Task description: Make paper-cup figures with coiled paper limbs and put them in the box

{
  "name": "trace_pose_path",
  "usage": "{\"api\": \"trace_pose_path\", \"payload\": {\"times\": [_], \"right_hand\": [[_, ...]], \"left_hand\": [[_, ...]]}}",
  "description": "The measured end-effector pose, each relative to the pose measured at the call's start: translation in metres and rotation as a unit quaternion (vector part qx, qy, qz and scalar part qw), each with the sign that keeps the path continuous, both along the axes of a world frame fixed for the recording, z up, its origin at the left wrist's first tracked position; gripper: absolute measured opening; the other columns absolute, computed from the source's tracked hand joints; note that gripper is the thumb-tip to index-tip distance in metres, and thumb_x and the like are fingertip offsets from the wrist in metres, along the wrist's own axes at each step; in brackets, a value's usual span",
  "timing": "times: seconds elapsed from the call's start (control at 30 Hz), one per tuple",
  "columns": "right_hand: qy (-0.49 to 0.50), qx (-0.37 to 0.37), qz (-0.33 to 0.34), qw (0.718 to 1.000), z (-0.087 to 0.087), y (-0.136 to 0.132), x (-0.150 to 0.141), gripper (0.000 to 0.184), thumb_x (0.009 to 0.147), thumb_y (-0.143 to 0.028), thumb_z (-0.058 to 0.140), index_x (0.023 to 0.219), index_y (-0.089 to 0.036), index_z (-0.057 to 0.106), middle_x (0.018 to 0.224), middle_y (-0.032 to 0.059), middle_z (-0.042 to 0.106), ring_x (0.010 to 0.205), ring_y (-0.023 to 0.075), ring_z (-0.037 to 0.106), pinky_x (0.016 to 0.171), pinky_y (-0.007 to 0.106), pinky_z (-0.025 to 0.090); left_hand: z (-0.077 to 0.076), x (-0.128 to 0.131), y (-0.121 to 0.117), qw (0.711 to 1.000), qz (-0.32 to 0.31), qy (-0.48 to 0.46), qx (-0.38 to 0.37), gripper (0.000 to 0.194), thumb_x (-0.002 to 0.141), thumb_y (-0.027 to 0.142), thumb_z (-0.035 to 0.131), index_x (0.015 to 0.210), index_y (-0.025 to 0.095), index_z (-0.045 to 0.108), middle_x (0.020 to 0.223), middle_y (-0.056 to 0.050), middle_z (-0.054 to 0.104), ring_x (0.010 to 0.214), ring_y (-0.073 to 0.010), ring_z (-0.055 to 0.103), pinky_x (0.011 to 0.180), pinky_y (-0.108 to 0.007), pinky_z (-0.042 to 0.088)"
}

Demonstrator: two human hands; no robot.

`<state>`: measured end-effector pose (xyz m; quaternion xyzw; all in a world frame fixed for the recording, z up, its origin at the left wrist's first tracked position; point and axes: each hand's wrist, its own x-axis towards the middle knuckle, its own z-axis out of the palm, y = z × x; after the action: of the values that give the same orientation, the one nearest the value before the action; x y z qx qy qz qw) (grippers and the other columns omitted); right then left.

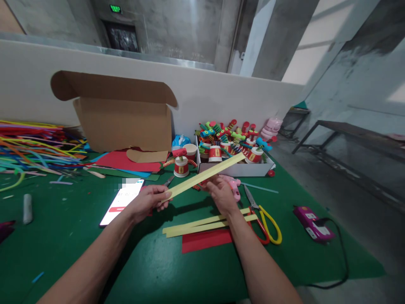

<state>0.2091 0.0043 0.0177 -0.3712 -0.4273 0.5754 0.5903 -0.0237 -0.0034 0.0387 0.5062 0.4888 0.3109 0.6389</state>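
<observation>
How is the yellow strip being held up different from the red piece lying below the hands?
The yellow strip is pale yellow; the red piece is bright red.
The yellow strip slants upward, pinched by the left hand; the red piece lies on the green table.
The yellow strip looks narrower than the red piece.
Both look thin, with straight edges.

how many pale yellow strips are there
3: one strip in the left hand, a far strip and a near strip on the green table, under the right wrist. Others may be hidden.

Concrete walls (180, 25), scissors (253, 205), piled coloured strips (38, 145) and boxed paper-cup figures (215, 153) mark a craft workshop.
</observation>
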Motion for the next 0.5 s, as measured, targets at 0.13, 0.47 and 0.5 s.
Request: {"api": "trace_pose_path", "payload": {"times": [0.13,0.47,0.5], "right_hand": [[-0.035,0.002,0.109,0.993,-0.004,-0.011,-0.015,0.038,0.061,-0.036,0.082,0.095,-0.022,0.073,0.081,0.0000,0.071,0.069,0.0130,0.062,0.071,0.028,0.052],[-0.036,-0.016,0.104,0.994,-0.015,-0.011,-0.021,0.037,0.066,-0.045,0.078,0.095,-0.021,0.075,0.077,0.0014,0.071,0.064,0.0121,0.059,0.068,0.028,0.051],[-0.040,-0.014,0.108,0.993,-0.015,-0.011,-0.021,0.040,0.066,-0.045,0.079,0.097,-0.020,0.075,0.076,0.0012,0.071,0.064,0.0120,0.059,0.068,0.027,0.051]], "left_hand": [[-0.008,0.008,-0.004,0.995,-0.042,-0.069,-0.055,0.045,0.056,0.052,0.081,0.061,0.013,0.060,0.048,0.000,0.055,0.041,-0.0062,0.044,0.040,-0.018,0.030],[-0.018,0.020,-0.006,0.993,-0.030,-0.087,-0.077,0.044,0.056,0.050,0.082,0.061,0.012,0.061,0.047,0.000,0.055,0.039,-0.0061,0.044,0.036,-0.017,0.030],[-0.017,0.020,-0.006,0.993,-0.025,-0.085,-0.076,0.045,0.055,0.050,0.083,0.060,0.012,0.060,0.047,0.000,0.055,0.039,-0.0061,0.045,0.036,-0.017,0.030]]}}
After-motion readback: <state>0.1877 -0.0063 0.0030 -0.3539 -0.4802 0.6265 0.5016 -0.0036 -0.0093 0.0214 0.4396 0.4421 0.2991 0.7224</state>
